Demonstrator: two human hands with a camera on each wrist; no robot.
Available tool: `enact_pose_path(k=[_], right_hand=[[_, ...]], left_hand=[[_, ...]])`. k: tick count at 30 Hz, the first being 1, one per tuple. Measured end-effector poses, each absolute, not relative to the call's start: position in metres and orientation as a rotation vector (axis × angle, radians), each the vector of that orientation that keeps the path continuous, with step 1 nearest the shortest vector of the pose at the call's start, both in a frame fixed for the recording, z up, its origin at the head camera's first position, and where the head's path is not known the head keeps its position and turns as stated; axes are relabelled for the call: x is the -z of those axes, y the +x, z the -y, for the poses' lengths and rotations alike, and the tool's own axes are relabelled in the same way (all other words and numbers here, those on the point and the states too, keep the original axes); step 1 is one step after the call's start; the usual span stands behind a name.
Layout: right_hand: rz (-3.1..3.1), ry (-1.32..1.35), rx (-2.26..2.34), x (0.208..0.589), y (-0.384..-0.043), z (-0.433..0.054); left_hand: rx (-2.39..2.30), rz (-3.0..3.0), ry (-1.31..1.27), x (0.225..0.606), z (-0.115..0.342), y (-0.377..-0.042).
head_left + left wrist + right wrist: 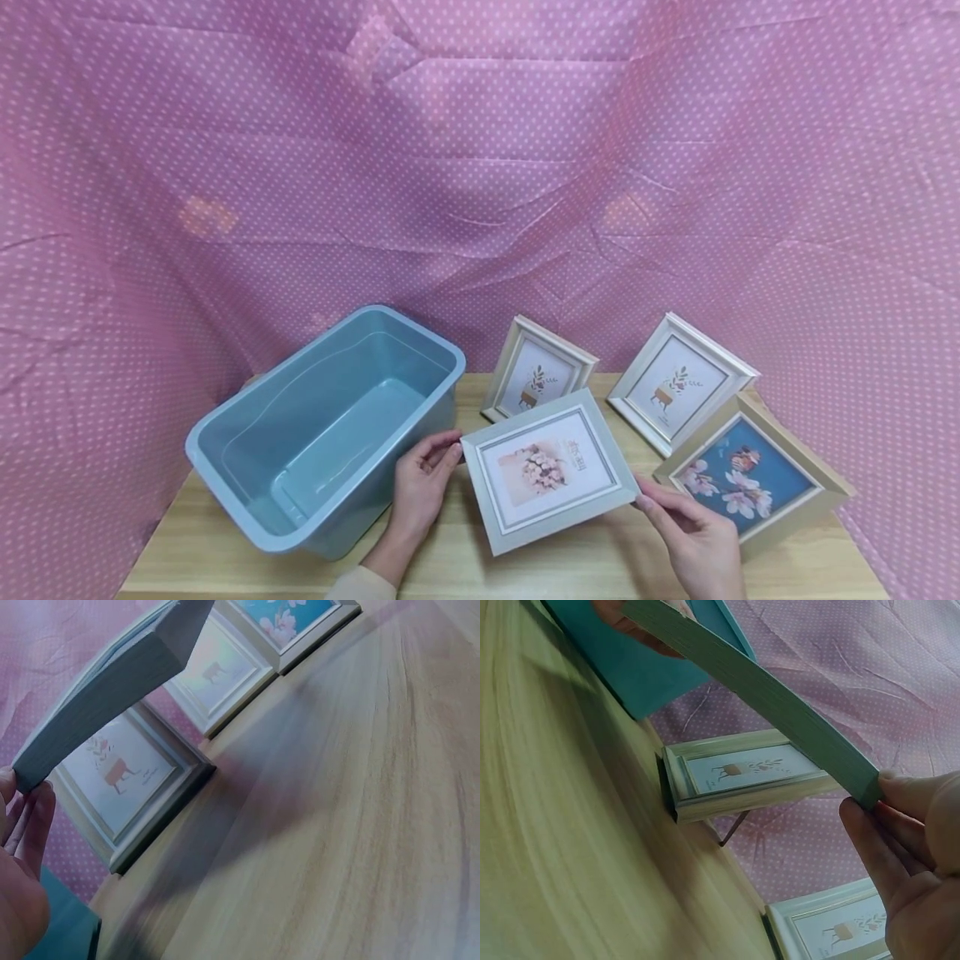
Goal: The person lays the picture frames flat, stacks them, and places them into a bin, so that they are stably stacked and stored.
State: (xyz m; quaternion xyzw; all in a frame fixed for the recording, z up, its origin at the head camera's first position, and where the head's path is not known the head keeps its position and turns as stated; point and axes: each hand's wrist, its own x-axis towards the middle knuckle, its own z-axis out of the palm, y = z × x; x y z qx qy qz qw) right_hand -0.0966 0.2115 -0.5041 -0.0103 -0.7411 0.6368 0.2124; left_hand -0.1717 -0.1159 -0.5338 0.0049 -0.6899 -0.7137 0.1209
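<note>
A pale grey-green picture frame [483, 492] with a pink flower print is held tilted above the table between both hands. My left hand [422, 483] pinches its left corner, thumb on top and fingers beneath, close beside the blue bin. At the opposite corner my right hand [693, 533] grips the frame between thumb and fingers. The left wrist view shows the edge of the picture frame [105, 701] over the left hand [22, 855]. From the right wrist, the right hand [907, 855] appears pinching the end of the same picture frame [772, 697].
An open blue plastic bin [330, 533] stands on the left of the wooden table [585, 575]. Two picture frames with plant prints, one smaller [540, 375] and one whiter [675, 383], stand behind. A blue-flower frame [750, 483] is at right. Pink dotted cloth [480, 167] surrounds the table.
</note>
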Motion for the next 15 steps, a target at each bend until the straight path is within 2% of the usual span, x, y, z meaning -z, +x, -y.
enact_pose_path(k=[15], right_hand=[[1.926,-0.035,-1.899,0.512,-0.0863,-0.2072]], left_hand=[[2.113,2.06,0.004,0.5285,0.1146,-0.1717]])
